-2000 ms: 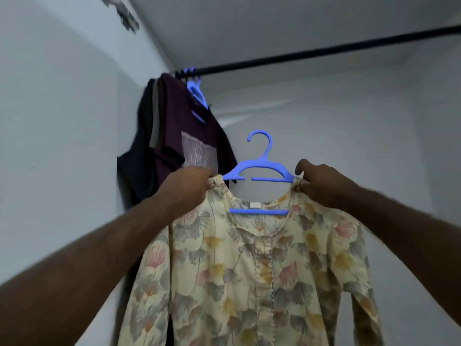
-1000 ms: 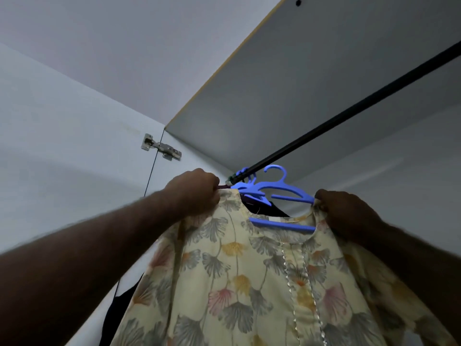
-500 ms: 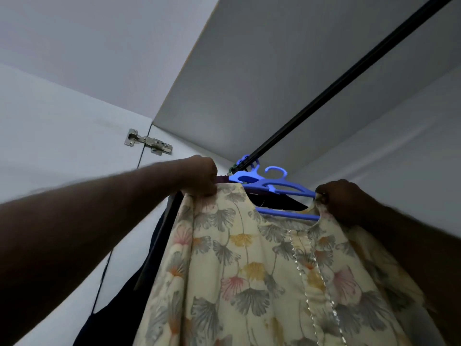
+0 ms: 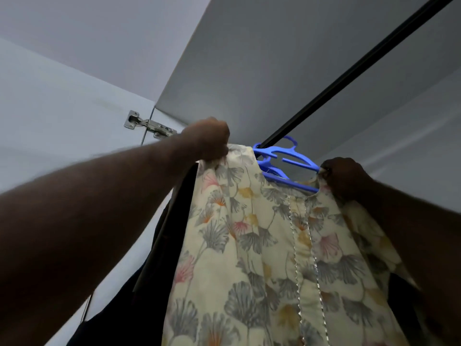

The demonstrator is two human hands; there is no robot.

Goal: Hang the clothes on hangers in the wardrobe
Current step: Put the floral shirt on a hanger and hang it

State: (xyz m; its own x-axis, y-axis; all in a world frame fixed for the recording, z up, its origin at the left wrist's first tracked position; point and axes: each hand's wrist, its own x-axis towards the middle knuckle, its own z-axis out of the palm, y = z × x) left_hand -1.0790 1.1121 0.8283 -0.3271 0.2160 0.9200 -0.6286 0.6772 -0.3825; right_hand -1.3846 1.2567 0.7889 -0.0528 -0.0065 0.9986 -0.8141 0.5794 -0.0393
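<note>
Now | floral top (image 4: 262,245) | shoulders gripped by left hand (image 4: 207,138), right hand (image 4: 345,176)

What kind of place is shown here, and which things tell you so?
Probably the inside of a wardrobe: a black hanging rail runs overhead, blue hangers crowd its end with a floral garment on one, and a metal door hinge shows at the left.
</note>
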